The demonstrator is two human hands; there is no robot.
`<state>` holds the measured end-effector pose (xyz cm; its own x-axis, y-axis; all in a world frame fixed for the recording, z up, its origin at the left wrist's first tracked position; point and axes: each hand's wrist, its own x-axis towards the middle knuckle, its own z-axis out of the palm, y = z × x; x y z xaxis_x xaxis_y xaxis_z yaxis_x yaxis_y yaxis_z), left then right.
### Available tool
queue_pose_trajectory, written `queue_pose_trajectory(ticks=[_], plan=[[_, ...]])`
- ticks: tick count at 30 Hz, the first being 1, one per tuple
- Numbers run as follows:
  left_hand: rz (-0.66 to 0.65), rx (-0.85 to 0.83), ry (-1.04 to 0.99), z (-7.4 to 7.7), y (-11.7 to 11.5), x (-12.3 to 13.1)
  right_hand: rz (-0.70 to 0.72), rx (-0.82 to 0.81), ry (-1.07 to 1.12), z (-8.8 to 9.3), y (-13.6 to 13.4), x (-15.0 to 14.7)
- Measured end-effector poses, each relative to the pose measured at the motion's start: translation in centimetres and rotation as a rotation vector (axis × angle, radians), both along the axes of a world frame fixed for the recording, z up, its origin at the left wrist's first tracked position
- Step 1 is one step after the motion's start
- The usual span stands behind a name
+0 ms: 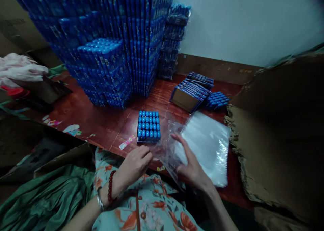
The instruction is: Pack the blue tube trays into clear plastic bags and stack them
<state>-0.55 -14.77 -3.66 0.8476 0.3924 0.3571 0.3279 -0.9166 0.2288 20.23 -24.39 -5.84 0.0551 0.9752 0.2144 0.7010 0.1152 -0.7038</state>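
Observation:
A small block of blue-capped pieces in tight rows stands on the table in front of me. A clear plastic bag stretches between my hands, beside that block's right side. My left hand, with red beads and a silver bangle at the wrist, has its fingers closed on the bag's near left edge. My right hand is open, thumb and index finger spread apart, against the bag's right side. Just beyond it lies a flat stack of clear plastic bags.
Tall stacks of blue wrapped packs rise at the back left. Folded blue cards and another blue-capped block lie at the back right. A torn-edged cardboard box borders the right. A red-lidded container stands far left.

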Motion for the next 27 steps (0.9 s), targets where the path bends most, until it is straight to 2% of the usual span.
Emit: queue_pose_trajectory(ticks=[1,2,4,6,7,10,12,15,18,21,27], plan=[[0.011,0.031,-0.023,0.4,0.2,0.2,0.066,-0.001,-0.099,1.5,0.0,-1.9],[0.019,0.055,-0.045,1.0,0.4,0.3,0.060,0.054,-0.202,2.6,0.1,-3.5],[0.027,0.071,-0.086,2.4,0.8,0.5,-0.038,0.167,-0.347,3.9,0.7,-5.2],[0.023,0.046,-0.142,4.3,1.3,0.2,-0.139,0.241,-0.377,5.0,1.7,-4.7],[0.018,0.011,-0.174,5.3,1.7,-0.1,-0.143,0.252,-0.348,5.7,2.4,-3.9],[0.045,-0.163,-0.269,8.0,3.3,-1.1,-0.016,0.220,-0.173,8.7,4.6,-1.2],[0.117,-0.299,-0.307,9.2,4.7,-1.5,0.085,0.211,-0.085,10.7,6.1,-0.6],[0.188,-0.475,-0.307,10.1,6.8,-2.1,0.140,0.234,-0.062,12.4,7.9,-1.3],[0.151,-0.574,-0.230,10.2,8.2,-2.8,0.168,0.205,-0.080,12.8,8.8,-2.3],[0.127,-0.598,-0.201,10.3,8.7,-3.7,0.200,0.160,-0.168,13.2,8.9,-2.7],[0.173,-0.624,-0.314,11.4,9.5,-4.9,0.213,0.144,-0.366,14.4,9.1,-2.2]])
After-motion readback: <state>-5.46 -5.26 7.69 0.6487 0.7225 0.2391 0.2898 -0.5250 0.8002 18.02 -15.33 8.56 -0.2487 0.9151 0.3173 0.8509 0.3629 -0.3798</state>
